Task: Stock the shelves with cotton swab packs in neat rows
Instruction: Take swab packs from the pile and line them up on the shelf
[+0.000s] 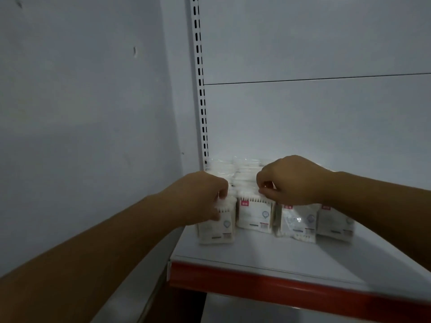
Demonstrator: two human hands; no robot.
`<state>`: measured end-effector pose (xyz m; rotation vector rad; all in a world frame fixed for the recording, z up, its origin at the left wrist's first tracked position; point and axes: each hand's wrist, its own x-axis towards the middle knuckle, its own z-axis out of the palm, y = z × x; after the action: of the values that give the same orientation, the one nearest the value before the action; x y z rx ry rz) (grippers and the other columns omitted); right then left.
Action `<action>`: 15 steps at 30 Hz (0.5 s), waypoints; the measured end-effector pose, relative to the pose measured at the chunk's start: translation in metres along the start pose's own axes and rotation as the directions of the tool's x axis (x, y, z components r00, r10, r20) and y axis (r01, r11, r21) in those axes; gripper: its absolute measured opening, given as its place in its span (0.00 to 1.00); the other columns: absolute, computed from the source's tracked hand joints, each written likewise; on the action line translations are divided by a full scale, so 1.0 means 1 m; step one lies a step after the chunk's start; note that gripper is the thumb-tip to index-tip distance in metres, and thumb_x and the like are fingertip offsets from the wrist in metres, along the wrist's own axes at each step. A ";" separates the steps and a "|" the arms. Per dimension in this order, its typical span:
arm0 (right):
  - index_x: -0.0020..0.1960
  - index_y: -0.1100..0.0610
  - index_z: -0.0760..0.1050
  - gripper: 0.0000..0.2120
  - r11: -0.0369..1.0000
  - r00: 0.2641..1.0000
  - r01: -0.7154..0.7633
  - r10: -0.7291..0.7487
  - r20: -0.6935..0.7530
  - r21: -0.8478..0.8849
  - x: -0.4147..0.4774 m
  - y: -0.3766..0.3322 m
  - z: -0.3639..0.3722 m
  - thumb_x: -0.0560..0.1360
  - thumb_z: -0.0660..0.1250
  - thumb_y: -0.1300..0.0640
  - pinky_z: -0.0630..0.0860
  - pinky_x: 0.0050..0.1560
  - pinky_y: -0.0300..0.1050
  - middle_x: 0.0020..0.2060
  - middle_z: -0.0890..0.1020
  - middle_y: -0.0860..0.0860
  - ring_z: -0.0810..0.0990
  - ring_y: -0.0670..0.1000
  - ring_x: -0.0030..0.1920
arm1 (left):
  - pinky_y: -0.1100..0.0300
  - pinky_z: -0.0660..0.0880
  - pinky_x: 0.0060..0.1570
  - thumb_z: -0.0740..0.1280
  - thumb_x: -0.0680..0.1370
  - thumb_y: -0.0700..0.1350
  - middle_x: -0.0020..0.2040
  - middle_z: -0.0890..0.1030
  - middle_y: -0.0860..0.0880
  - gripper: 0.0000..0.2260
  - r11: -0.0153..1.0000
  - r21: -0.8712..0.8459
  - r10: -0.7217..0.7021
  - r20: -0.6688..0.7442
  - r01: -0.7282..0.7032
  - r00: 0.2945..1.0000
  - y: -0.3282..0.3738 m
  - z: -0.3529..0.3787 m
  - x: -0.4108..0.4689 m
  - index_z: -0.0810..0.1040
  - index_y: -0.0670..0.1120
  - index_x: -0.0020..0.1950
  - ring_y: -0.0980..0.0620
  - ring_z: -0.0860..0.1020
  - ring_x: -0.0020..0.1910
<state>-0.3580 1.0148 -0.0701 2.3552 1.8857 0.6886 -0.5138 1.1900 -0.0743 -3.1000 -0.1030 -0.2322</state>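
The left arm [93, 241] is closest, coming up from the bottom left. The left hand [200, 194] is at the left edge of the shelf [256, 252]. Its fingers are curled over the top of the first pack [218, 229], and the thumb presses on the front of it. The right hand [291, 183] comes in from the right. Its fingertips pinch the top edge of the second pack [254, 215], just beside the first one.

The cotton swab packs [233, 170] stand in rows at the back left corner of the shelf, going back to the back panel [303, 124]. Four packs are at the front, side by side. The third pack [296, 223] and the fourth pack [335, 223] stand to the right, partly under the right arm. The picture is a bit blurry, so the print on them cannot be read.

The shelf is white with a red strip [279, 287] along its front edge. A white post with slots [200, 89] goes up from the back left corner. A plain wall [81, 113] is on the left.
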 end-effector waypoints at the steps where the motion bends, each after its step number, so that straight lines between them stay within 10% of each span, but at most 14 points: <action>1: 0.47 0.49 0.77 0.10 1.000 1.000 -0.016 0.016 -0.018 0.008 -0.003 0.000 -0.001 0.78 0.59 0.48 0.64 0.35 0.38 0.39 0.79 0.44 0.73 0.44 0.36 | 0.62 0.68 0.48 0.74 0.72 0.52 0.52 0.77 0.54 0.16 0.999 0.030 0.014 -0.027 -0.013 1.000 -0.001 0.003 0.000 0.75 0.52 0.57 0.55 0.72 0.49; 8: 0.59 0.48 0.74 0.16 0.952 0.954 -0.279 0.289 0.075 -0.125 -0.050 0.025 -0.020 0.78 0.57 0.42 0.67 0.42 0.39 0.52 0.79 0.44 0.77 0.46 0.47 | 0.64 0.65 0.41 0.73 0.72 0.55 0.48 0.74 0.56 0.14 0.986 0.115 0.109 0.094 -0.120 0.990 -0.005 -0.002 0.011 0.73 0.54 0.53 0.58 0.70 0.45; 15: 0.75 0.47 0.57 0.30 0.792 0.694 -0.518 0.611 0.382 -0.324 -0.135 0.068 -0.049 0.78 0.55 0.36 0.63 0.71 0.52 0.76 0.59 0.49 0.58 0.51 0.75 | 0.64 0.66 0.48 0.60 0.74 0.68 0.52 0.74 0.57 0.24 0.958 0.248 0.066 0.295 -0.143 0.953 0.036 -0.054 0.060 0.73 0.54 0.62 0.57 0.71 0.49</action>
<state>-0.3348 0.8594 -0.0470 2.6545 0.8399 0.2437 -0.4596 1.1559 -0.0128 -2.8349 0.0240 0.2152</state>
